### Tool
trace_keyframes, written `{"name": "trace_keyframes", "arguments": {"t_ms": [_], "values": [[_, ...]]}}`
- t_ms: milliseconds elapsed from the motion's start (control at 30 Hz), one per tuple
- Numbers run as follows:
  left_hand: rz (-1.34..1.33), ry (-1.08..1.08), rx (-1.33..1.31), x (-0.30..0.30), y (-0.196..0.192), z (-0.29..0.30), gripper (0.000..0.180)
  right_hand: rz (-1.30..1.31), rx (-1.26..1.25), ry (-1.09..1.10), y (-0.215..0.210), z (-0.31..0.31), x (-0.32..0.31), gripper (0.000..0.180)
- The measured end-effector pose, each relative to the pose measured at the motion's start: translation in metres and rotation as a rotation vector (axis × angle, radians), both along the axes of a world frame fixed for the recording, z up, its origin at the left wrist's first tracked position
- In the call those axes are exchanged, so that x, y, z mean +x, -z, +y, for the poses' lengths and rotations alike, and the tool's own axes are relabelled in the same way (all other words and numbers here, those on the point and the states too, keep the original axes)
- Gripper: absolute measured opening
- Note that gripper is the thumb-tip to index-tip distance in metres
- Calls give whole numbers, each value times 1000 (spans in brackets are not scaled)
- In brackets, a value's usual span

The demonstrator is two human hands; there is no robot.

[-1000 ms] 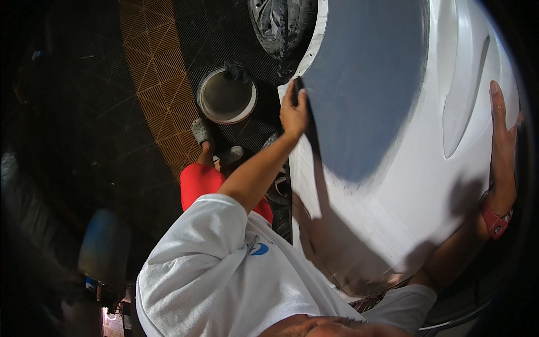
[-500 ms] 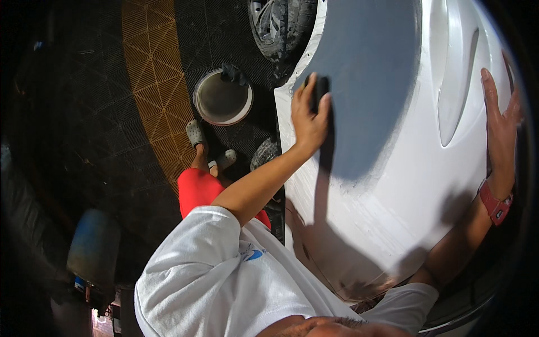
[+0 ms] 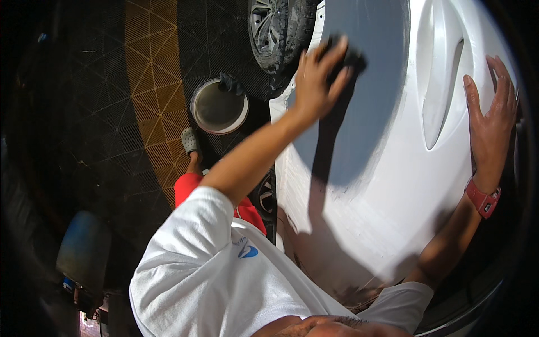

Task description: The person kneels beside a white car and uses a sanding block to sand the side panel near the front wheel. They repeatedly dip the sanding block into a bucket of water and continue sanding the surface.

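Note:
A dark sanding block (image 3: 356, 60), blurred by motion, is under my left hand (image 3: 318, 84), whose fingers wrap over it. It rests on a large grey patch (image 3: 371, 106) of a white car body panel (image 3: 359, 219), near the wheel-arch edge. My right hand (image 3: 493, 121) lies open on the panel's far right side, fingers spread, beside a long recessed vent (image 3: 441, 84). That hand appears to hold nothing; a red watch (image 3: 483, 197) is on its wrist. Shadows of my left arm and body fall across the panel.
A muddy car wheel (image 3: 275, 33) is left of the panel's arch edge. On the dark grid floor stands a round bucket (image 3: 219, 109) with a black cloth or glove (image 3: 230, 84) on its rim. A blue-topped cylindrical object (image 3: 84, 241) stands lower left. My clog (image 3: 190, 140) is near the bucket.
My left hand and the block have moved up and to the right over the grey patch. My right hand stays on the panel. The whole view has shifted slightly.

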State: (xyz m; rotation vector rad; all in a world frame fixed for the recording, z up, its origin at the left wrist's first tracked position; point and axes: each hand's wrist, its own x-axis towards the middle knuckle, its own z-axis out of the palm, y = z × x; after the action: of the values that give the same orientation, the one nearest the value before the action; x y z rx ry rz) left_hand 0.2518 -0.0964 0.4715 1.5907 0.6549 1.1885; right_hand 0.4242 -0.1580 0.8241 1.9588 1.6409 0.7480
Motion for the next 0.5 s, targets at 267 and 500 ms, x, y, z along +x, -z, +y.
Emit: {"name": "trace_keyframes", "arguments": {"t_ms": [267,500], "values": [[32,-56,-42,4,-16,3,57,-24,-23,4,-2,1,-2,62],[170,-4,-287,60,-28,120,56,-38,-4,-38,-2,5,-4,63]]}}
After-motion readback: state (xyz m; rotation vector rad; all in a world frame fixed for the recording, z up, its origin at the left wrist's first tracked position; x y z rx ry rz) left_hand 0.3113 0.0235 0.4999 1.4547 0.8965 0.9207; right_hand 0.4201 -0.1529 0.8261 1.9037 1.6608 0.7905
